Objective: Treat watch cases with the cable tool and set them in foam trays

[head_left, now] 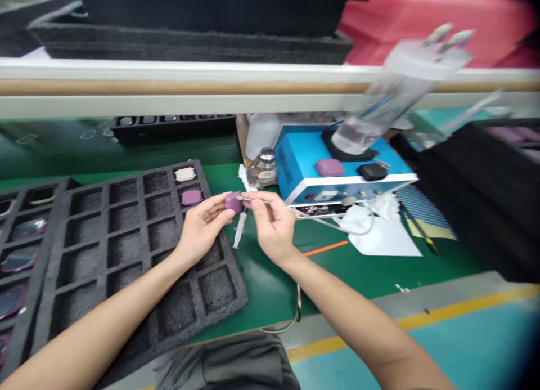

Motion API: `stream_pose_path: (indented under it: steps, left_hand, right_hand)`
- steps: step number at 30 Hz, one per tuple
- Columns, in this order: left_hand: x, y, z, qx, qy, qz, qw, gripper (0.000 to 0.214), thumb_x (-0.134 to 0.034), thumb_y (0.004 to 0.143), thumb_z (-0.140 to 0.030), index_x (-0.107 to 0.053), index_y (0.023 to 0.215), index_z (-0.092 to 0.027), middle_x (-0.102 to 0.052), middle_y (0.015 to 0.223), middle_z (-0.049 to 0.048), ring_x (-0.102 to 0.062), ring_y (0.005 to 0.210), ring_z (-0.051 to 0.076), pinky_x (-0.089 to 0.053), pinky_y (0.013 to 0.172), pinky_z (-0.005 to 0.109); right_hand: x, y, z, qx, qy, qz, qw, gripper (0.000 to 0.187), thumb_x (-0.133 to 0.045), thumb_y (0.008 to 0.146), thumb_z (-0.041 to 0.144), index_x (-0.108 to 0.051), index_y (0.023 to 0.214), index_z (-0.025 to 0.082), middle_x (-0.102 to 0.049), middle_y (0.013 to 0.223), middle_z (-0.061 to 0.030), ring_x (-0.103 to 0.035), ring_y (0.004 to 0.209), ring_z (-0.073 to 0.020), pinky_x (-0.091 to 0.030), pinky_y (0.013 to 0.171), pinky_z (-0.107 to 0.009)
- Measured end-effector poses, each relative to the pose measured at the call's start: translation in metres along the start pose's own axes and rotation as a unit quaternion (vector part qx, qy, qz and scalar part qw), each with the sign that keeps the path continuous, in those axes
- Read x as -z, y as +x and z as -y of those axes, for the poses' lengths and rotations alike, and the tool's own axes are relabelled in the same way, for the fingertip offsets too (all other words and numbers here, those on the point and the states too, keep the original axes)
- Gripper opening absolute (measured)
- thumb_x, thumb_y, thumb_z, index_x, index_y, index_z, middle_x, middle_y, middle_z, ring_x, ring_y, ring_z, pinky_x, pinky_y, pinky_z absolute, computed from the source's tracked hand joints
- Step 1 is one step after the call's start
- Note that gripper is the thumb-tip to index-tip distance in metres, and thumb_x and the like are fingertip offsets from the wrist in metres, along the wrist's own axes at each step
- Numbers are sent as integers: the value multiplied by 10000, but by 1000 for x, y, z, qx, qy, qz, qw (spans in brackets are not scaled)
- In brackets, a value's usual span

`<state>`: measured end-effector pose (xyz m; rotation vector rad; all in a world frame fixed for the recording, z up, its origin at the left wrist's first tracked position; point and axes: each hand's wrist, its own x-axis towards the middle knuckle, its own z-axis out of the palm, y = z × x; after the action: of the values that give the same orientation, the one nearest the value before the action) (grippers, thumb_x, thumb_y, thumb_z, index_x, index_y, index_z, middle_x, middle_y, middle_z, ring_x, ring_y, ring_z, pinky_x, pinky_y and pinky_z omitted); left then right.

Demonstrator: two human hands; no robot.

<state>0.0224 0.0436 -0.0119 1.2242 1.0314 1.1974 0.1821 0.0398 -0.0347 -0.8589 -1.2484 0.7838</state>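
Observation:
My left hand (202,224) pinches a small purple part (233,202) above the right edge of a dark foam tray (126,255). My right hand (272,227) is closed on a thin syringe-like dispenser (239,229), its tip touching the purple part. A thin tube runs from the dispenser toward the blue box. The tray holds a white part (184,174) and another purple part (192,197) in its far cells; most cells are bare.
A blue control box (337,165) stands to the right with a purple part (329,167), a black part and a clear cylinder on top. A glass bottle (262,167), white paper, a second tray at left and a black tray at the back lie on the green mat.

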Motion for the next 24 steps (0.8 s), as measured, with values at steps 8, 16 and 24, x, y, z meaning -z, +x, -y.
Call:
stream_pose_path:
  steps: [8, 16, 24]
  left_hand:
    - [1, 2, -7, 9, 31, -18, 999, 542, -853, 773, -429, -723, 1228, -165, -758, 1243, 127, -731, 1114, 274, -639, 797, 312]
    - [4, 3, -8, 7, 45, -27, 999, 569, -859, 751, -487, -737, 1213, -179, -767, 1217, 130, -740, 1085, 298, -649, 796, 350]
    - [4, 2, -10, 10, 37, -25, 999, 540, -863, 758, -455, -740, 1213, -190, -765, 1226, 123, -732, 1102, 281, -637, 786, 318]
  right_hand:
    - [-4, 7, -1, -5, 18, 8, 1000, 192, -598, 997, 350, -736, 1066, 235, -764, 1073, -71, -750, 996, -194, -638, 927, -369]
    - [-7, 8, 1, -13, 19, 9, 1000, 214, -591, 992, 393, -741, 1051, 251, -766, 1067, -68, -754, 994, -204, -649, 912, -373]
    - [-8, 9, 0, -8, 14, 6, 1000, 231, -599, 985, 406, -747, 1036, 236, -768, 1052, -75, -752, 973, -199, -652, 896, -363]
